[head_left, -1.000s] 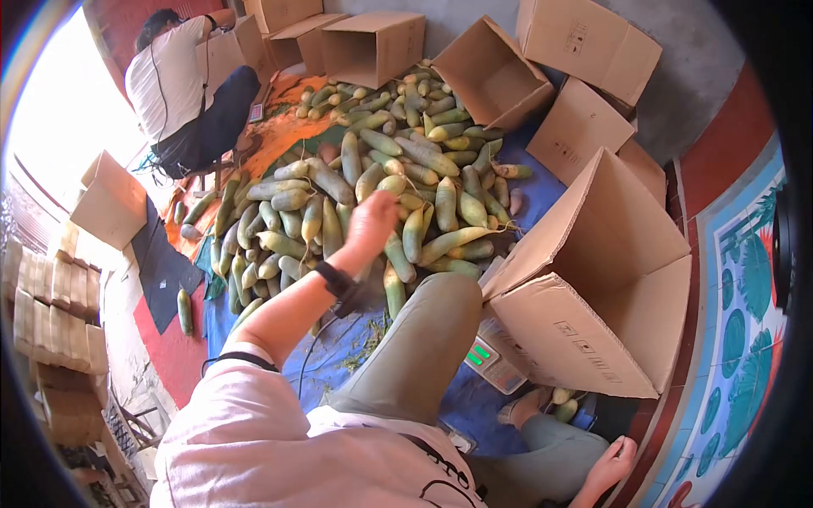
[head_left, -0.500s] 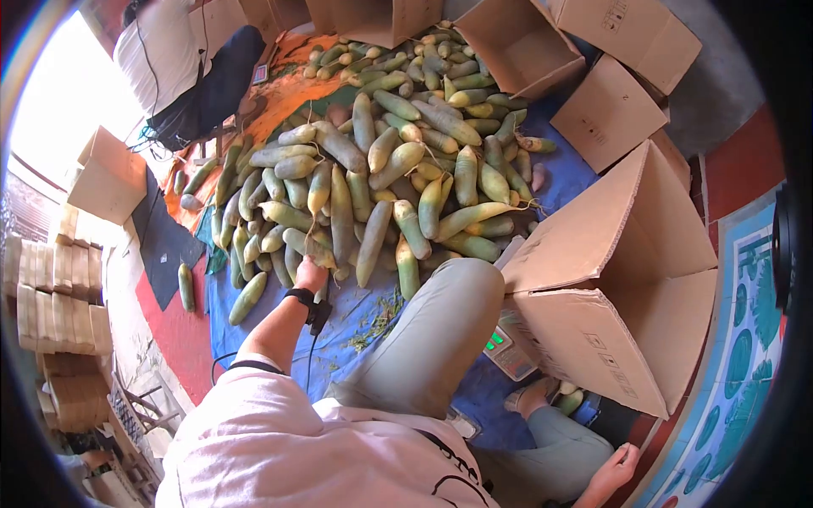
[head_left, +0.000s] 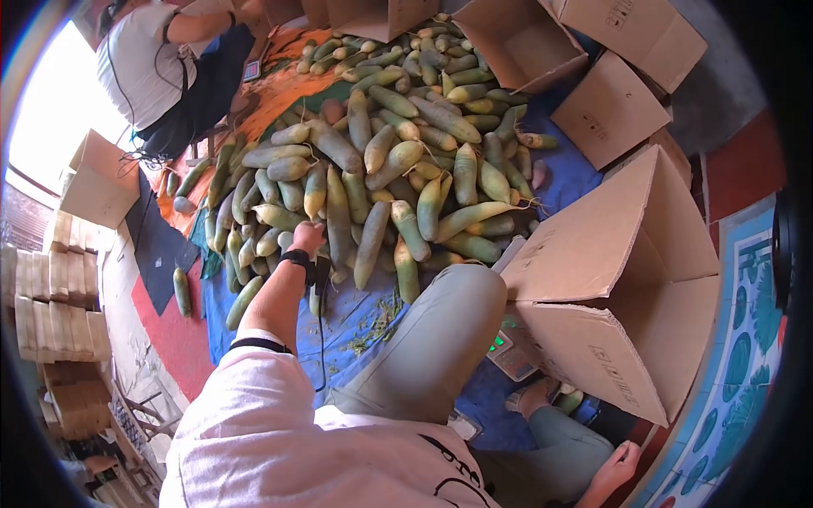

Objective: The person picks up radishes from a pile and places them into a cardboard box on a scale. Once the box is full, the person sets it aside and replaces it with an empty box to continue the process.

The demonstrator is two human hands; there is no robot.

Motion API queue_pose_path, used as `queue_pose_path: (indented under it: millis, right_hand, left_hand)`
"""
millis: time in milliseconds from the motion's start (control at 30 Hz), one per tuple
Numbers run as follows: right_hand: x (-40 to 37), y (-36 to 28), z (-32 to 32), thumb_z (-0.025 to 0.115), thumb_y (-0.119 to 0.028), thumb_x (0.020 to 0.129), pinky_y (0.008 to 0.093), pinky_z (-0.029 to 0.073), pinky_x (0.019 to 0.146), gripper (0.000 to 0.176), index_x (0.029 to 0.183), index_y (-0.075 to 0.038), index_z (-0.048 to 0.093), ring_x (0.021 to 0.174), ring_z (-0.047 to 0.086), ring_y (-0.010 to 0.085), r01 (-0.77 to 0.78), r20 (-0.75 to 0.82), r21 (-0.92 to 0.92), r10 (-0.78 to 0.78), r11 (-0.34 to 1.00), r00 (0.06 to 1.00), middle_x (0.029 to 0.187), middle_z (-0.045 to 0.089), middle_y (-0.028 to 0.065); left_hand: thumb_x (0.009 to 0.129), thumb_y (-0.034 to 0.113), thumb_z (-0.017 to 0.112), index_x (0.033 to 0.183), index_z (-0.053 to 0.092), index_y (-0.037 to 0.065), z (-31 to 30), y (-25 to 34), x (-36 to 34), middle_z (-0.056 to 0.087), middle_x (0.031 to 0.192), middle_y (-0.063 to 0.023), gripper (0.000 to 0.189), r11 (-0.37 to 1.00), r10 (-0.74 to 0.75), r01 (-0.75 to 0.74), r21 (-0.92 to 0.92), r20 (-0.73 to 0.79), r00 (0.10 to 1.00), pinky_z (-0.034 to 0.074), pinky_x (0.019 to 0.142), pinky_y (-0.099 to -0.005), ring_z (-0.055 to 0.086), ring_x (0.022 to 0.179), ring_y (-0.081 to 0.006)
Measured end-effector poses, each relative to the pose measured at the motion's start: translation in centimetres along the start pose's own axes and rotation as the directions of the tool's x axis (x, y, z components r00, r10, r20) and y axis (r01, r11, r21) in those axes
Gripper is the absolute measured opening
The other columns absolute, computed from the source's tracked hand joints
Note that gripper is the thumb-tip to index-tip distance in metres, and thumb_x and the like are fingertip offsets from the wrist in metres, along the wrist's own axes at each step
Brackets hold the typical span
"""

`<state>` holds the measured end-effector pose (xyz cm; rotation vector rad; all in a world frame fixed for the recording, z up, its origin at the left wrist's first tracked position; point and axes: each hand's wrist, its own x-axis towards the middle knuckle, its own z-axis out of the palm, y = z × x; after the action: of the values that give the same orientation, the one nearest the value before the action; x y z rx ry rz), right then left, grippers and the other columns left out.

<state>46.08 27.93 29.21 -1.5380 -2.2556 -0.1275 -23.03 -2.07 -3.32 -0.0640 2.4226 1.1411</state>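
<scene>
A large heap of green radishes point(head_left: 415, 161) lies on a blue sheet point(head_left: 339, 339) in front of me. My left hand point(head_left: 308, 238) reaches to the near left side of the heap, its fingers bent around the end of a radish, whose body is partly hidden by the hand and wrist. A black band with a device and cable is on that wrist. My right hand point(head_left: 625, 460) rests low at the right beside my knee, its fingers curled; whether anything is inside cannot be made out.
An open cardboard box point(head_left: 576, 339) stands at the right, next to a scale point(head_left: 511, 356) with green digits. More boxes point(head_left: 608, 110) are at the upper right. Another person point(head_left: 152, 72) sits at the upper left. Stacked bundles point(head_left: 59, 313) stand at the far left.
My left hand has moved slightly forward along the heap. The other person has leaned and now stretches out an arm. My right hand has barely moved.
</scene>
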Motion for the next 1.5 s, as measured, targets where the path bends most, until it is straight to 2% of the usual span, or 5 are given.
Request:
queue_pose_path:
  millis: [333, 467, 633, 700, 1500]
  right_hand:
    - [0.2, -0.8, 0.3, 0.049, -0.011, 0.090, 0.0394, 0.044, 0.072, 0.016, 0.089, 0.004, 0.054, 0.078, 0.054, 0.0353, -0.001, -0.029, 0.012, 0.001, 1.000, 1.000, 0.083, 0.054, 0.0192]
    - [0.3, -1.0, 0.2, 0.049, -0.011, 0.089, 0.0394, 0.043, 0.071, 0.015, 0.087, 0.003, 0.053, 0.079, 0.054, 0.0353, 0.031, -0.030, -0.001, -0.031, 1.000, 0.999, 0.082, 0.053, 0.0187]
    - [0.0, -0.7, 0.4, 0.050, -0.010, 0.088, 0.0393, 0.043, 0.070, 0.015, 0.084, 0.004, 0.052, 0.077, 0.053, 0.0354, -0.010, -0.049, 0.009, 0.010, 1.000, 0.999, 0.081, 0.053, 0.0180]
    - [-0.3, -0.4, 0.6, 0.050, -0.011, 0.088, 0.0395, 0.043, 0.070, 0.015, 0.084, 0.004, 0.052, 0.077, 0.053, 0.0352, 0.012, -0.095, 0.036, -0.008, 0.999, 0.995, 0.081, 0.053, 0.0181]
    - [-2.1, 0.9, 0.3, 0.051, -0.008, 0.087, 0.0407, 0.042, 0.069, 0.014, 0.084, 0.006, 0.052, 0.074, 0.052, 0.0361, -0.026, -0.224, 0.164, 0.063, 0.986, 0.973, 0.080, 0.052, 0.0199]
  left_hand:
    - [0.082, 0.027, 0.056, 0.074, 0.066, 0.012, 8.5, -12.6, 1.9, 0.066, 0.069, -0.0062, 0.020, 0.085, 0.455, -0.543, 0.836, 0.452, 0.767, 0.051, 0.054, -0.0370, 0.066, 0.065, -0.0206]
    - [0.075, 0.019, 0.061, 0.072, 0.065, 0.016, 4.8, -3.0, -9.1, 0.063, 0.064, -0.0018, 0.006, 0.985, -0.128, 0.083, 0.148, 0.328, 0.936, 0.046, 0.045, -0.0356, 0.061, 0.056, -0.0198]
    - [0.078, 0.015, 0.054, 0.061, 0.048, 0.014, 2.6, 3.8, -11.2, 0.041, 0.052, 0.0033, 0.018, 0.900, -0.129, 0.237, -0.364, 0.297, 0.946, 0.030, 0.037, -0.0283, 0.039, 0.039, -0.0126]
    - [0.082, 0.017, 0.052, 0.062, 0.046, 0.014, 0.8, 3.8, -9.9, 0.040, 0.053, 0.0037, 0.021, 0.636, 0.717, -0.759, 0.141, 0.255, 0.649, 0.025, 0.037, -0.0265, 0.034, 0.039, -0.0097]
    - [0.095, 0.022, 0.046, 0.069, 0.053, 0.003, 4.7, 41.3, -43.0, 0.049, 0.057, 0.0002, 0.033, 0.454, 0.882, -0.462, -0.762, 0.459, 0.109, 0.038, 0.044, -0.0213, 0.045, 0.046, -0.0048]
